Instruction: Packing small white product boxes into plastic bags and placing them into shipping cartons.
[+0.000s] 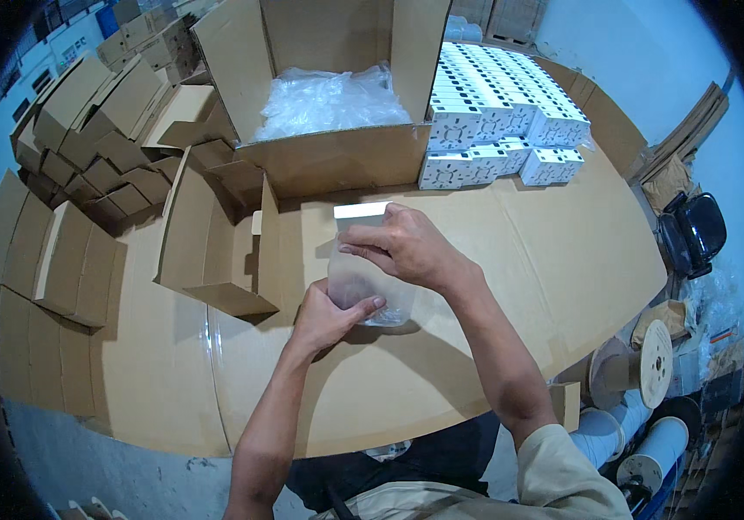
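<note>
My left hand (324, 319) is closed around the lower part of a clear, cloudy plastic bag (368, 282), its thumb lying across the front. At the bag's upper end my right hand (411, 247) grips a white box-shaped piece (362, 211), whose bright flat end sticks out above the fingers. The piece's lower part seems to be inside the bag, but the fingers and plastic partly hide it. Left of the hands stands an open brown cardboard box (220, 251) with a cardboard divider showing inside.
Behind it, a large open carton (337, 160) holds crumpled clear plastic bags (333, 100). Stacked white boxes (506, 113) stand at the back right. Folded brown cartons (51, 269) line the left side of the cardboard-covered table (545, 277). Cable spools (649, 364) sit at the lower right.
</note>
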`<state>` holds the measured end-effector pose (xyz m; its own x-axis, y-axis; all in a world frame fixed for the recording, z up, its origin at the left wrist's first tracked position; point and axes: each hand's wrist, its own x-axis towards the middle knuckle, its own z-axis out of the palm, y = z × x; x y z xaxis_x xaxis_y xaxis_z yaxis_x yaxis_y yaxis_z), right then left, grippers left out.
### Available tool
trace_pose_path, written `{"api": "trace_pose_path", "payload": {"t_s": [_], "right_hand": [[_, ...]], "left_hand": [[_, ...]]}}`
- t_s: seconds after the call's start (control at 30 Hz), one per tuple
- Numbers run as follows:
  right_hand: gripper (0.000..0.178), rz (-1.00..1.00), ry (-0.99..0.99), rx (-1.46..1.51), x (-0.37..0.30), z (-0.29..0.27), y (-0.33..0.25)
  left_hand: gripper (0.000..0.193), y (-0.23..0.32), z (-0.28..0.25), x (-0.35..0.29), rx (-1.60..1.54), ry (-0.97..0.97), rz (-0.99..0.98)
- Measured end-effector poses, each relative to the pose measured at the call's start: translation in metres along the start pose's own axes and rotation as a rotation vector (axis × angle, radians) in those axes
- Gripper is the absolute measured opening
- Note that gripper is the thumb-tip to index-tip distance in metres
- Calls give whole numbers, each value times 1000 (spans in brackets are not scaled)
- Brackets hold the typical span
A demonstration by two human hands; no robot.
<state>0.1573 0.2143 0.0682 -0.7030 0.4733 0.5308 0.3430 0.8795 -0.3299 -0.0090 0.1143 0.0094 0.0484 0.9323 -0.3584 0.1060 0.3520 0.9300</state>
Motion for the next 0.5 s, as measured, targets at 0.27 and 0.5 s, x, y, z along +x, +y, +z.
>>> {"api": "trace_pose_path", "payload": {"t_s": [0.27, 0.5], "right_hand": [[16, 9, 70, 55, -2, 5, -3], [18, 444, 600, 817, -18, 10, -3]], "left_hand": [[34, -7, 6, 2, -37, 181, 224], [39, -21, -2, 15, -19, 125, 214]]}}
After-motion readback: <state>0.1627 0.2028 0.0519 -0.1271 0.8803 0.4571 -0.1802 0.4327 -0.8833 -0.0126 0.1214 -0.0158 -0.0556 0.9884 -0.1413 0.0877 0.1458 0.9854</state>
